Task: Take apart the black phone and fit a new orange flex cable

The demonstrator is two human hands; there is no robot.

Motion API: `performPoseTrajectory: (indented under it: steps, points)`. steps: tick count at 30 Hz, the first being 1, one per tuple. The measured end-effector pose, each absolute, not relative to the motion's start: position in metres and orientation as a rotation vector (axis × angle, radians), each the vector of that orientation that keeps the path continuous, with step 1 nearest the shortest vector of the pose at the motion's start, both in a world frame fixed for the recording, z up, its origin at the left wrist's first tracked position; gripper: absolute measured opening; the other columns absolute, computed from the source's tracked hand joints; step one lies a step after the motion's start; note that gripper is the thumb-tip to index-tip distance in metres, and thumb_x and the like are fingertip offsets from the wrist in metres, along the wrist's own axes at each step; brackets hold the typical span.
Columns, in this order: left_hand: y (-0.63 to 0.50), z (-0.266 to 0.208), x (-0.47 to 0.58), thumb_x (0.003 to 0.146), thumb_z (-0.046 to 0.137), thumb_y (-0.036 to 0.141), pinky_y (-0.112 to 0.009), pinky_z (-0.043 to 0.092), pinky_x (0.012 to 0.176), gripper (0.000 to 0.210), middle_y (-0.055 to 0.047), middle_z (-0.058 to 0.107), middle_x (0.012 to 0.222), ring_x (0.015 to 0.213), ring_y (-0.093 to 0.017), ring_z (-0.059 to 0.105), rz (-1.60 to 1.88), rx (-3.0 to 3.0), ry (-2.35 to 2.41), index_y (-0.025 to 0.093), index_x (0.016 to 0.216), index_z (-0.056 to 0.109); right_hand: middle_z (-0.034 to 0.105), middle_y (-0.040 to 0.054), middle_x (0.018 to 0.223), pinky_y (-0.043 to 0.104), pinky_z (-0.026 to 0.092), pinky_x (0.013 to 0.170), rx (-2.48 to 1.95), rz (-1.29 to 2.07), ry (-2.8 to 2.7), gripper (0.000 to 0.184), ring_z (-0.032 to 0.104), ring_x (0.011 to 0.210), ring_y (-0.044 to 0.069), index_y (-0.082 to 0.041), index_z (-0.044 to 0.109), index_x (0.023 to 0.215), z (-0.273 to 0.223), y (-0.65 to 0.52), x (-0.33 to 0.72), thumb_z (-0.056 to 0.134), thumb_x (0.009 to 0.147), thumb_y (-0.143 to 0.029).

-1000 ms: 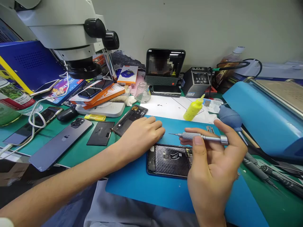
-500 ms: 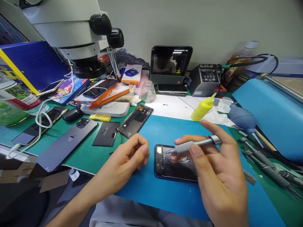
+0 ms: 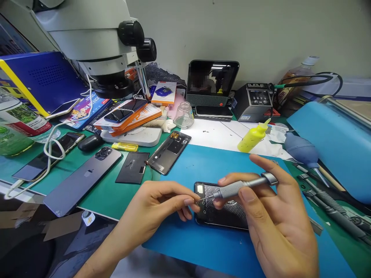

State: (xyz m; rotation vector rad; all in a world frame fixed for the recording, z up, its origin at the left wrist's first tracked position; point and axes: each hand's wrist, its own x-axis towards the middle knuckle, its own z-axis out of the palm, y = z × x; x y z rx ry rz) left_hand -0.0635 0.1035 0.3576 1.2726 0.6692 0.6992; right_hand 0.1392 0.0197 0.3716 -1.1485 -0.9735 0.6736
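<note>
In my right hand (image 3: 278,216) is a silver precision screwdriver (image 3: 232,190), gripped between thumb and fingers with its shaft pointing left. My left hand (image 3: 165,208) has thumb and forefinger pinched together right at the screwdriver's tip; whether they hold the tip itself or something tiny on it cannot be made out. Beneath both hands lies a dark phone body (image 3: 223,216) on the blue mat (image 3: 185,247), its inside partly showing. My right hand covers the phone's right end.
To the left lie a purple-grey phone (image 3: 84,179), a black flat battery (image 3: 132,168) and a phone back housing (image 3: 168,154). A microscope (image 3: 95,42) overhangs the back left. A yellow bottle (image 3: 252,138), a blower bulb (image 3: 301,148) and soldering handles (image 3: 333,208) stand or lie at the right.
My left hand has moved right and its fingertips have closed at the screwdriver's tip. My right hand still holds the screwdriver over the phone. The whole view has shifted slightly.
</note>
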Motion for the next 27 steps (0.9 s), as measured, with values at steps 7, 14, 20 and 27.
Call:
performPoseTrajectory:
  steps: [7, 14, 20, 27]
  points:
    - [0.1035, 0.3584, -0.0651, 0.105, 0.084, 0.022, -0.01, 0.066, 0.075, 0.015, 0.002, 0.091, 0.094, 0.077, -0.009, 0.084, 0.69, 1.256, 0.657, 0.03, 0.104, 0.096, 0.085, 0.0013, 0.116, 0.028, 0.075, 0.077, -1.166, 0.719, -1.056, 0.039, 0.085, 0.082, 0.017, -0.044, 0.058, 0.156, 0.367, 0.0162, 0.1418, 0.066, 0.118, -0.041]
    - [0.1048, 0.3587, -0.0634, 0.105, 0.083, 0.02, -0.011, 0.066, 0.075, 0.017, 0.002, 0.092, 0.095, 0.079, -0.01, 0.085, 0.67, 1.234, 0.664, 0.032, 0.106, 0.096, 0.084, -0.0007, 0.117, 0.022, 0.072, 0.083, -1.187, 0.682, -1.053, 0.038, 0.084, 0.089, 0.013, -0.048, 0.059, 0.155, 0.3658, 0.0129, 0.1401, 0.065, 0.118, -0.039]
    - [0.1066, 0.3597, -0.0626, 0.105, 0.083, 0.021, -0.01, 0.066, 0.076, 0.017, 0.003, 0.092, 0.096, 0.081, -0.01, 0.085, 0.648, 1.235, 0.657, 0.032, 0.105, 0.096, 0.083, 0.0003, 0.118, 0.026, 0.074, 0.083, -1.155, 0.722, -1.103, 0.039, 0.084, 0.087, 0.014, -0.047, 0.056, 0.157, 0.366, 0.0123, 0.1418, 0.062, 0.119, -0.036]
    - [0.1036, 0.3594, -0.0672, 0.106, 0.082, 0.02, -0.012, 0.067, 0.076, 0.018, 0.003, 0.092, 0.096, 0.084, -0.011, 0.087, 0.639, 1.221, 0.642, 0.033, 0.106, 0.096, 0.084, 0.0018, 0.117, 0.031, 0.075, 0.078, -1.14, 0.816, -1.075, 0.04, 0.084, 0.084, 0.018, -0.046, 0.056, 0.156, 0.3645, 0.0157, 0.146, 0.064, 0.118, -0.038]
